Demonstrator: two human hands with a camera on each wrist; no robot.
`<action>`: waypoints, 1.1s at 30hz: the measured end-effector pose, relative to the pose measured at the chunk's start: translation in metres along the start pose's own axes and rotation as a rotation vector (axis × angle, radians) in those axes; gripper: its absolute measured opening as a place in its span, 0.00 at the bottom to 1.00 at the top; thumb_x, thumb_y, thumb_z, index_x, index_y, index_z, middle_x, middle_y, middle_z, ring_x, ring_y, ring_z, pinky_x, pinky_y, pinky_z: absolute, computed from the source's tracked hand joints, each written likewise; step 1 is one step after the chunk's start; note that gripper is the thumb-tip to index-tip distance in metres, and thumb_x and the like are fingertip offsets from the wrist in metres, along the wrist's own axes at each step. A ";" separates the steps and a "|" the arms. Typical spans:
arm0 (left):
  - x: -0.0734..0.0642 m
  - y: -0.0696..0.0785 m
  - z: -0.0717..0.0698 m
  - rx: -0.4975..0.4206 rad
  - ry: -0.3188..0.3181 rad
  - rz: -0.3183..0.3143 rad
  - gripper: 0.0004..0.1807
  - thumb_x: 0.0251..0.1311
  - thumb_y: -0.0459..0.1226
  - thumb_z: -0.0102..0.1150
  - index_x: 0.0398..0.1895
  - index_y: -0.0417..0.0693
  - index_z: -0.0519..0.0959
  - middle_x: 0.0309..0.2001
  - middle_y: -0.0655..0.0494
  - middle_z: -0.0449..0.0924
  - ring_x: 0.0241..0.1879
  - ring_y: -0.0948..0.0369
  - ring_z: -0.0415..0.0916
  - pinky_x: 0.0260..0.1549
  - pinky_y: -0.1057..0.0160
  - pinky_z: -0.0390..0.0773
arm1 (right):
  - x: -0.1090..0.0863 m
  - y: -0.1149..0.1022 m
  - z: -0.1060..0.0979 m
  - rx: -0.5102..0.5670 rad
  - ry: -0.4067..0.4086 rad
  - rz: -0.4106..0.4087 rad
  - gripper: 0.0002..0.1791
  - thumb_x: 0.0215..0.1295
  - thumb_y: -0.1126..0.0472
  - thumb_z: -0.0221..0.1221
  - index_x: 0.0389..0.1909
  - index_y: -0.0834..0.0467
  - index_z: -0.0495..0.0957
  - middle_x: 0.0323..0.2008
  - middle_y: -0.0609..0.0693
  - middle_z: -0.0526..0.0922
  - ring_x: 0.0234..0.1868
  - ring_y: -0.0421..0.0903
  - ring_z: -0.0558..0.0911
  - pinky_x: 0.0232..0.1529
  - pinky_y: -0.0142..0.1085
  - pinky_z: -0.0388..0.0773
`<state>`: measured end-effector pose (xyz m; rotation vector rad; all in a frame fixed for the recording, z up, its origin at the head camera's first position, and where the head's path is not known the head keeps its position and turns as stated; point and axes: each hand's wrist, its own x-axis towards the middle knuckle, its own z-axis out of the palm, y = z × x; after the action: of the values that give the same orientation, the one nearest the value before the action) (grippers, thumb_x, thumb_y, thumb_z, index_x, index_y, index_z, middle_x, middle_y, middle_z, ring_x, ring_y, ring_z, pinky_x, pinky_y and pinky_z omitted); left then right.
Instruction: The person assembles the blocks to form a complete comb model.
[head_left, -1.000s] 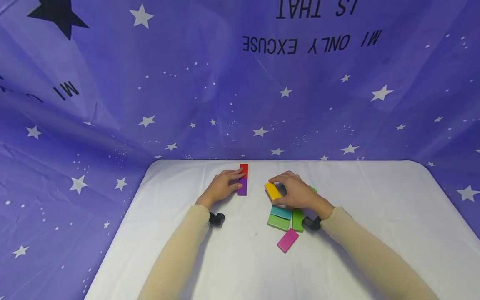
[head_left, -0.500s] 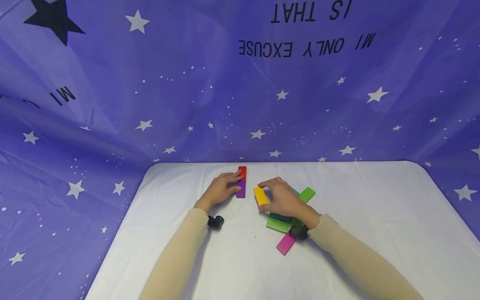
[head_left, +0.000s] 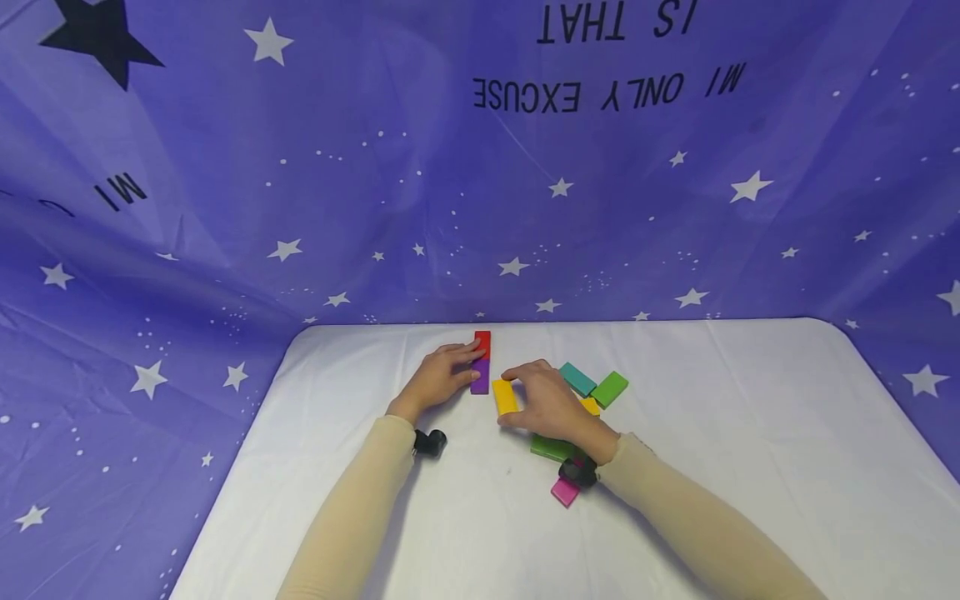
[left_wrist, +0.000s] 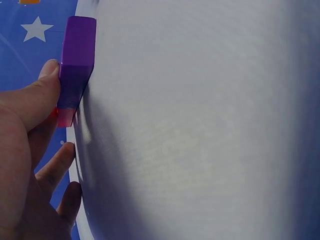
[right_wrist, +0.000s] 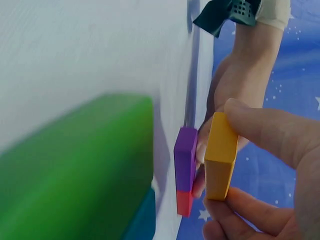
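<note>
On the white table, a red block (head_left: 482, 338) and a purple block (head_left: 479, 387) lie end to end in a line. My left hand (head_left: 437, 379) rests at their left side, its thumb touching the purple block and its fingertips at the red one. In the left wrist view the thumb lies against the side of the purple block (left_wrist: 79, 47), with the fingers extended. Just right of the purple block, my right hand (head_left: 551, 402) pinches a yellow block (head_left: 505, 398) between thumb and fingers. The right wrist view shows this yellow block (right_wrist: 220, 155) apart from the purple one.
Loose blocks lie around and beneath my right forearm: a teal block (head_left: 577, 379), a green block (head_left: 611, 389), another yellow block (head_left: 590, 406), a second green block (head_left: 551, 448) and a pink block (head_left: 565, 492). A purple star-patterned cloth (head_left: 420, 192) hangs behind the table.
My right hand has carried the yellow block leftward, close to the purple block, and turned it more nearly parallel to the line. My left hand stays at the red and purple blocks.
</note>
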<state>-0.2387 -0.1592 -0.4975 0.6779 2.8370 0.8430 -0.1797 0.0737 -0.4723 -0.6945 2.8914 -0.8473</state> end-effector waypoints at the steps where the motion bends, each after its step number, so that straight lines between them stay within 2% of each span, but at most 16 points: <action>1: 0.000 0.000 0.000 0.000 -0.001 -0.004 0.26 0.68 0.45 0.62 0.69 0.55 0.75 0.73 0.60 0.65 0.73 0.52 0.60 0.72 0.41 0.55 | 0.000 -0.002 0.002 0.000 0.000 0.006 0.37 0.48 0.46 0.77 0.58 0.59 0.81 0.54 0.53 0.84 0.60 0.53 0.75 0.64 0.49 0.69; 15: -0.001 0.001 0.000 -0.012 0.011 0.012 0.26 0.67 0.44 0.63 0.68 0.52 0.76 0.73 0.60 0.66 0.72 0.49 0.61 0.71 0.40 0.55 | 0.005 -0.023 0.022 -0.060 0.037 0.063 0.38 0.45 0.47 0.79 0.55 0.62 0.83 0.51 0.54 0.86 0.54 0.55 0.77 0.55 0.48 0.73; 25: 0.000 0.001 -0.001 -0.011 0.002 -0.003 0.26 0.68 0.45 0.62 0.68 0.53 0.75 0.74 0.62 0.65 0.72 0.51 0.61 0.71 0.41 0.55 | 0.003 -0.034 0.028 -0.081 0.054 0.110 0.38 0.44 0.47 0.80 0.55 0.63 0.82 0.49 0.56 0.87 0.50 0.56 0.78 0.50 0.49 0.74; 33: 0.000 0.001 0.000 -0.011 0.013 0.005 0.26 0.67 0.44 0.63 0.68 0.52 0.76 0.73 0.61 0.67 0.72 0.50 0.62 0.71 0.42 0.56 | 0.005 -0.038 0.037 -0.127 0.054 0.091 0.39 0.44 0.46 0.79 0.55 0.64 0.82 0.46 0.56 0.88 0.46 0.56 0.79 0.46 0.47 0.75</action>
<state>-0.2380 -0.1588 -0.4965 0.6804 2.8408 0.8657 -0.1626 0.0248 -0.4840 -0.5512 3.0204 -0.6881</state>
